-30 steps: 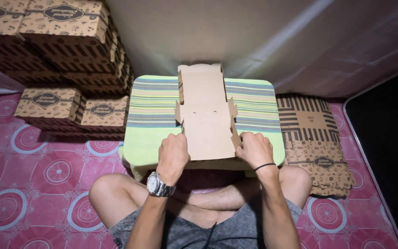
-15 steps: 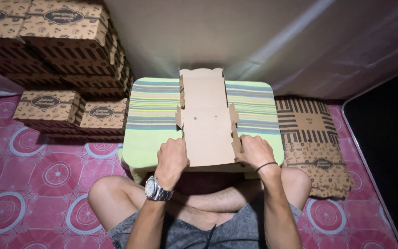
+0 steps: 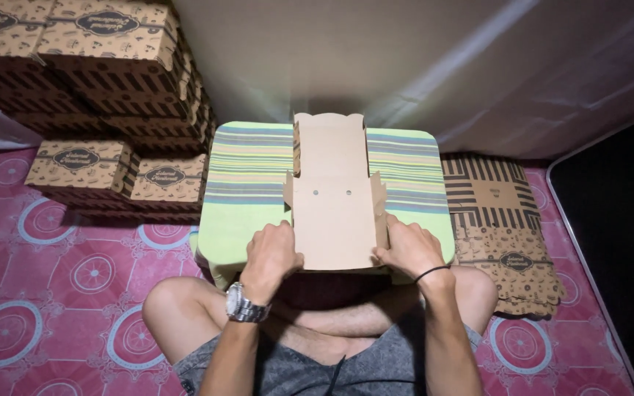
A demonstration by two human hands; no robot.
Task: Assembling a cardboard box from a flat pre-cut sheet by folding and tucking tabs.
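Shifted only slightly since the earlier pictures: cardboard box blank [image 3: 335, 209] sat a touch nearer the body on the striped worktop [image 3: 247, 183], its side flaps raised a little more, and both hands slid in along its near corners

Left hand [image 3: 271, 253] curled at the blank's near left corner, thumb on top of the panel and fingers tucked at the edge, grip pinched on the cardboard; wrist carried a metal watch [image 3: 243, 304], forearm running up from the lower middle of the view

Right hand [image 3: 407, 249] mirrored it at the near right corner, fingers pressed against the upturned right flap and thumb on the panel edge, grip likewise closed on the cardboard; thin black band [image 3: 432, 273] around that wrist

Lay flat along the middle of the green and yellow striped worktop, long axis pointing away from the body, near end overhanging the worktop's front edge above the lap, far end with a scalloped tab and two low side walls standing upright; two small holes in the middle panel

Stacked high at the far left, folded brown printed boxes [image 3: 104, 44], with two more low stacks [image 3: 122, 176] just beside the worktop's left side. Piled flat on the pink patterned floor mat [image 3: 31, 293] to the right of the worktop, unfolded printed blanks [image 3: 504, 227]

Sat cross-legged, bare knees either side of the worktop, grey shorts [image 3: 317, 367] at the bottom edge
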